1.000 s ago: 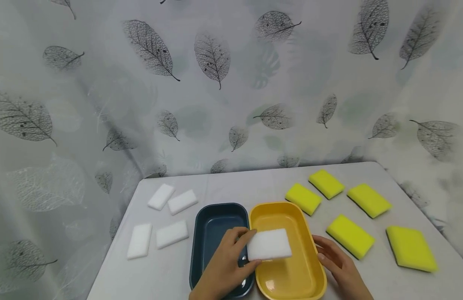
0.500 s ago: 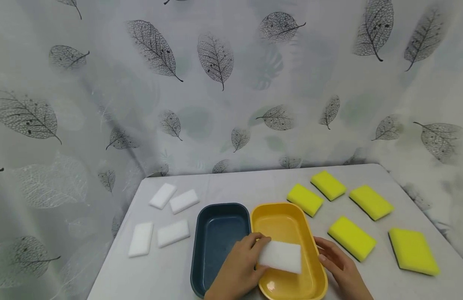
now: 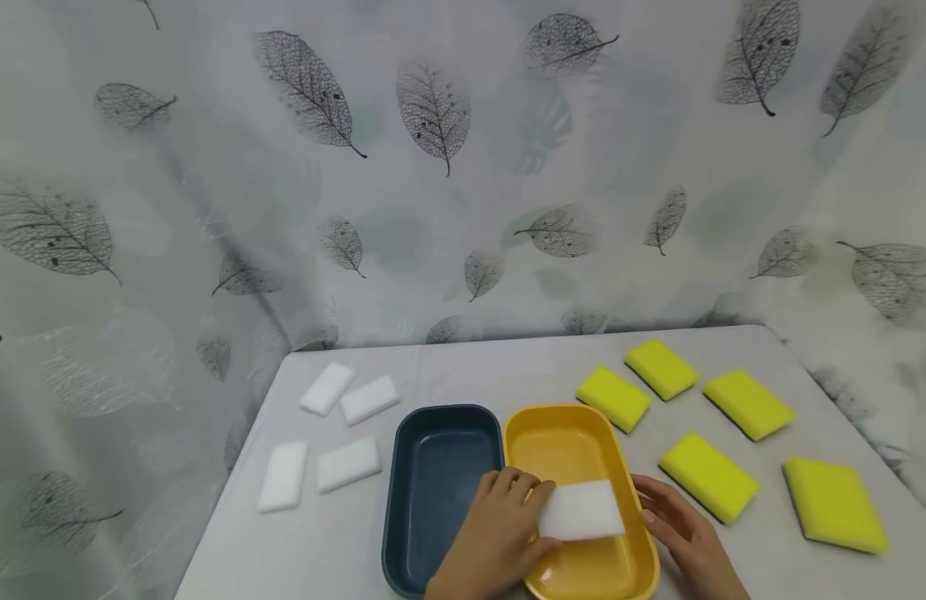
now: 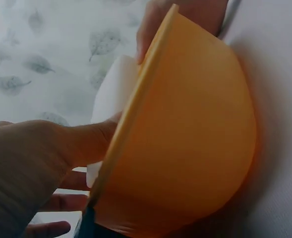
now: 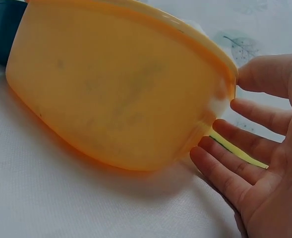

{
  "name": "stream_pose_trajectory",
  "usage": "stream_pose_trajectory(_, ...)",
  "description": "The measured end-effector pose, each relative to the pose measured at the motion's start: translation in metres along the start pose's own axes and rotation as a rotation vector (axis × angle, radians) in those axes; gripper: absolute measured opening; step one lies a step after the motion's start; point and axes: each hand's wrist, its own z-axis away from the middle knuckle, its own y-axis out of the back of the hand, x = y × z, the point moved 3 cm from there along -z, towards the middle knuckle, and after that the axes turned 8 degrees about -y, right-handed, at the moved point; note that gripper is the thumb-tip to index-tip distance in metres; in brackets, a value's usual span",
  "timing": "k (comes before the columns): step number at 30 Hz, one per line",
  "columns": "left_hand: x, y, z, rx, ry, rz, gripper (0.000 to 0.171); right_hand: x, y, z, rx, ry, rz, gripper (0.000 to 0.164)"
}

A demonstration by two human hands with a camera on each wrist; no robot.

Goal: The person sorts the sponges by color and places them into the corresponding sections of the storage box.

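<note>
My left hand [image 3: 500, 529] pinches a white sponge [image 3: 581, 511] between thumb and fingers, over the yellow tray [image 3: 563, 433]. In the left wrist view the white sponge [image 4: 113, 89] shows above the tray's rim, with the thumb near that rim. Whether the sponge touches the tray's floor, I cannot tell. My right hand [image 3: 683, 533] is at the tray's right side. Seen from the right wrist, the fingertips [image 5: 225, 126] of that hand touch the tray's outer wall, fingers fairly straight. A dark blue tray [image 3: 443, 425] stands directly left of the yellow one.
Several white sponges [image 3: 348, 464] lie on the table's left side. On the right lie several yellow sponges [image 3: 708, 477] with dark undersides. A white cloth covers the table [image 3: 463, 375], and a leaf-print curtain [image 3: 402, 292] hangs behind it.
My left hand has moved right, carrying the white sponge from the yellow tray's left rim to farther over its inside. My right hand stays at the tray's right side.
</note>
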Motion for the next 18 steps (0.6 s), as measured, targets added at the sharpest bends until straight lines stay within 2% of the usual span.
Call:
stream_pose_trajectory(5, 0.003, -0.008, -0.006, -0.017, -0.052, -0.041, 0.063, 0.000, 0.001, 0.000, -0.002, 0.005, 0.018, 0.064)
stream_pose_trajectory(10, 0.007, -0.013, -0.011, -0.030, -0.095, -0.043, 0.064, 0.001, 0.002, -0.002, -0.001, 0.020, 0.039, 0.064)
stream_pose_trajectory(18, 0.011, -0.017, -0.017, -0.163, -0.111, -0.084, 0.056, 0.002, 0.002, -0.002, -0.013, 0.030, 0.027, 0.062)
